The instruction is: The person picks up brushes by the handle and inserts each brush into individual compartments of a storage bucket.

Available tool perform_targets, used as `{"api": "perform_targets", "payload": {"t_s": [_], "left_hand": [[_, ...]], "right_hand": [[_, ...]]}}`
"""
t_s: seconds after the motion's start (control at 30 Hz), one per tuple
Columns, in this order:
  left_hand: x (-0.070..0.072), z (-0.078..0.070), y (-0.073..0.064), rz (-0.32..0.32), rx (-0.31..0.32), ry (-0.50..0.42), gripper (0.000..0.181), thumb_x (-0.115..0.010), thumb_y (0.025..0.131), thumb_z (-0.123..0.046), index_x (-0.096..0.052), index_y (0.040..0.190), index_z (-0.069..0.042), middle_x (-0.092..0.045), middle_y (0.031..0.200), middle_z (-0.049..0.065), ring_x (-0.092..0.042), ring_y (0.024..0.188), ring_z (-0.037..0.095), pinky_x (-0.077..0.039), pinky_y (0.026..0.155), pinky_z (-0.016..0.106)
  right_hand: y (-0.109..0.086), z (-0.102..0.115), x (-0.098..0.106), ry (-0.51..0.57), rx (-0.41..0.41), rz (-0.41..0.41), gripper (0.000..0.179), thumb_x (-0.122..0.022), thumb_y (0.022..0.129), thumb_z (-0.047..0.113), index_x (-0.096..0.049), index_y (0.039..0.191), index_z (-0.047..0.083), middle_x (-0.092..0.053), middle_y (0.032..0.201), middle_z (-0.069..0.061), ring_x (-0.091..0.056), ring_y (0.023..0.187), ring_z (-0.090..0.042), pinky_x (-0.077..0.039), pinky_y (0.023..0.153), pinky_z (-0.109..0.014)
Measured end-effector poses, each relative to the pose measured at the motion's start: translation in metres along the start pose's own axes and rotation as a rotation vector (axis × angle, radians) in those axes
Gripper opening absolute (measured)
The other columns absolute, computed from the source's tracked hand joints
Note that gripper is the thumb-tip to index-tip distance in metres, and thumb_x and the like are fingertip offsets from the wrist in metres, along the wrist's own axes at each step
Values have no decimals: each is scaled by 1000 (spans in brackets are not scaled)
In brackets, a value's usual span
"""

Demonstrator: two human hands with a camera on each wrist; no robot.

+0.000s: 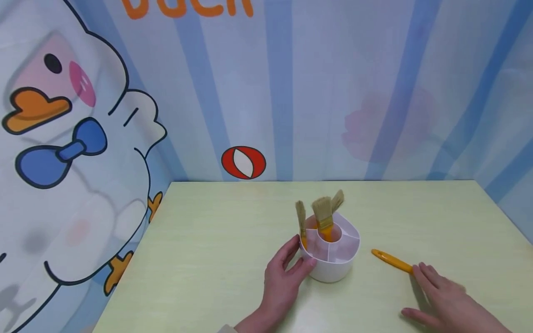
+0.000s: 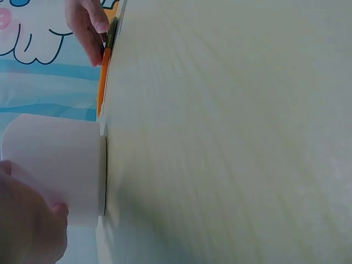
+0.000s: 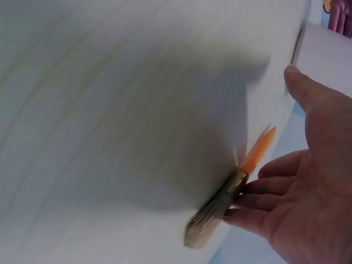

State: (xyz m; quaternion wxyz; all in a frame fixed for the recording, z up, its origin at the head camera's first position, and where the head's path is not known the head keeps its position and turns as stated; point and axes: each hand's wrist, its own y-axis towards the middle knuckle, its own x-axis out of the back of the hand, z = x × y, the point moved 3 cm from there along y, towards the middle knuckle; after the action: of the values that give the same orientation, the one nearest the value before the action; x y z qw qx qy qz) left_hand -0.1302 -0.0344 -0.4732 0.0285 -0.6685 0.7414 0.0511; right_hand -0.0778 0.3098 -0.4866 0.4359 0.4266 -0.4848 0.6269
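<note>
A white round holder with compartments [image 1: 333, 270] stands upright on the table. My left hand [image 1: 283, 277] grips its left side, thumb at the front of the rim and fingers round the side. Three paintbrushes stand in it bristles up, one bristle head [image 1: 322, 210] rising from the centre tube. To the right lies another paintbrush [image 1: 391, 260] with an orange handle. My right hand [image 1: 445, 296] is over its bristle end, fingers extended and thumb spread away. In the right wrist view the fingertips are right at the bristles and metal band of this brush [image 3: 220, 206].
The pale wood-grain table [image 1: 200, 240] carries the holder and the loose brush. Behind it hangs a blue striped backdrop [image 1: 316, 92] with a red and white ball printed low on it. A large printed duck [image 1: 104, 185] covers the left side.
</note>
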Motion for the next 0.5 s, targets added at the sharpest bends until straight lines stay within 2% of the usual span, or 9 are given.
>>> {"api": "perform_targets", "payload": {"t_s": [0.13,0.27,0.37,0.5], "left_hand": [[0,1,0,-2,8,3,65,-84,95,-18,-57,152,-3,-55,158,13,-51,148,35,-54,110,34],[0,2,0,-2,17,3,65,-84,95,-18,-57,153,-4,-55,159,13,-50,148,34,-54,111,33],[0,3,1,-4,12,4,65,-84,95,-18,-57,153,-4,-55,159,12,-50,149,33,-53,111,34],[0,3,1,-5,8,8,65,-84,95,-17,-57,152,-3,-55,159,12,-50,148,32,-53,111,34]], "right_hand": [[1,-2,-1,-7,34,-27,116,-67,87,79,-46,153,-13,-43,156,-41,-46,139,-59,-52,100,-74],[0,-9,3,-17,94,-90,102,-69,91,73,-50,155,-5,-48,158,-31,-51,140,-52,-54,102,-69],[-2,-14,6,-39,157,-141,91,-70,94,68,-55,154,1,-52,159,-24,-55,138,-47,-59,99,-63],[-2,-19,7,-81,216,-119,83,-63,98,69,-55,157,13,-51,162,-14,-57,139,-39,-63,95,-54]]}}
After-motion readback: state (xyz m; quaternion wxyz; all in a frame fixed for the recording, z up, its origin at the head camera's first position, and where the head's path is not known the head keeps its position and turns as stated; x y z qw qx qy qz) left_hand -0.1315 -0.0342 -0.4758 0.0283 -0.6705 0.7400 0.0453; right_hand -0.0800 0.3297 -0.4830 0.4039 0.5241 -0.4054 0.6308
